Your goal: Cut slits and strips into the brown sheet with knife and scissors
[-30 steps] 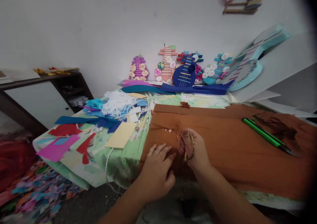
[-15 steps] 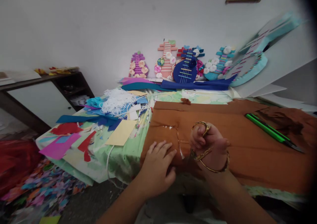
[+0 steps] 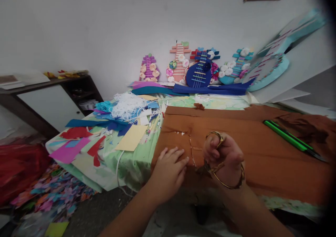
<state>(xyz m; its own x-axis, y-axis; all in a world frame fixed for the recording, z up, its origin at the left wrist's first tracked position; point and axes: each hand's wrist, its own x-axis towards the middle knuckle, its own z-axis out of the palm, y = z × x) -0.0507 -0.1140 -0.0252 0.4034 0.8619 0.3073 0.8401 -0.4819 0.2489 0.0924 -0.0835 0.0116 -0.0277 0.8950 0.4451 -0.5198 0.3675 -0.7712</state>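
My left hand [image 3: 168, 172] lies palm down on the left part of a brown sheet [image 3: 275, 174], cloth or crepe paper, with its fingers spread. To its right, my right hand [image 3: 228, 155] is closed on a pair of gold-handled scissors [image 3: 242, 177]. One handle loop is around the fingers and the other hangs by the wrist; the blades point towards me and are hard to make out. Between the hands, a jagged slit with pale bits along it runs through the brown sheet. A green utility knife [image 3: 291, 139] rests on the sheet's right side, beside crumpled brown material.
Left of the sheet, the table holds a yellow card [image 3: 131, 138], white shredded strands [image 3: 128, 106] and coloured scraps. Several decorated lute-shaped crafts [image 3: 198, 74] stand against the wall. A cabinet [image 3: 52, 104] and a red plastic bag [image 3: 21, 170] are at the left.
The view has shifted slightly, moving the scene a little to the right. My left thumb has drawn in closer to the fingers. My right hand still holds the scissors in nearly the same pose.
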